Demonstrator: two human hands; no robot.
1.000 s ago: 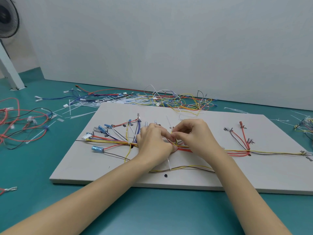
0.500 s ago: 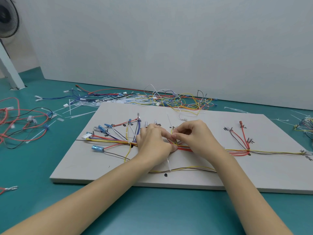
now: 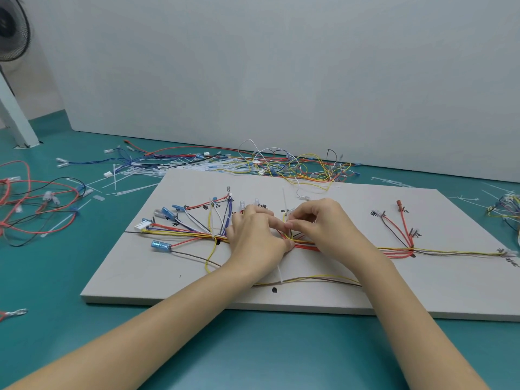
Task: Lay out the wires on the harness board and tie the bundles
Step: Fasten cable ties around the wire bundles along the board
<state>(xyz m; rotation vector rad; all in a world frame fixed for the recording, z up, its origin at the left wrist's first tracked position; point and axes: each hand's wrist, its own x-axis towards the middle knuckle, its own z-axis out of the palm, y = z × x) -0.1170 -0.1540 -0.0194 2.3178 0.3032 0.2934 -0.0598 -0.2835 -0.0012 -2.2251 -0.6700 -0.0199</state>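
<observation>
My left hand [image 3: 254, 239] lies on the middle of the harness board [image 3: 337, 294], fingers curled down over the main wire bundle [image 3: 194, 235] that runs from left to right across the board. The fingers press on the wires, with the thumb tip at the red and yellow strands just below my right hand; whether they actually clamp the bundle I cannot tell, since the palm hides it. My right hand [image 3: 320, 225] sits just beside it, touching it at the fingertips, thumb and forefinger pinched together on something small and white at the bundle, which looks like the head of a cable tie [image 3: 284, 201] whose thin tail stands up toward the top of the frame.

Left of my hands the wires fan out to blue connectors [image 3: 161, 245] and a white plug [image 3: 142, 223]. At the right of the frame, red and dark branches [image 3: 399, 229] rise from the trunk, and yellow strands carry on to the board's right edge. A yellow and brown pair [image 3: 309, 279] loops along the lower centre, crossed by another white tie.

The board rests on a teal table [image 3: 253, 347]. Loose wires [image 3: 281, 164] lie heaped behind it in the upper centre, and red and black ones [image 3: 36, 201] at the left.
</observation>
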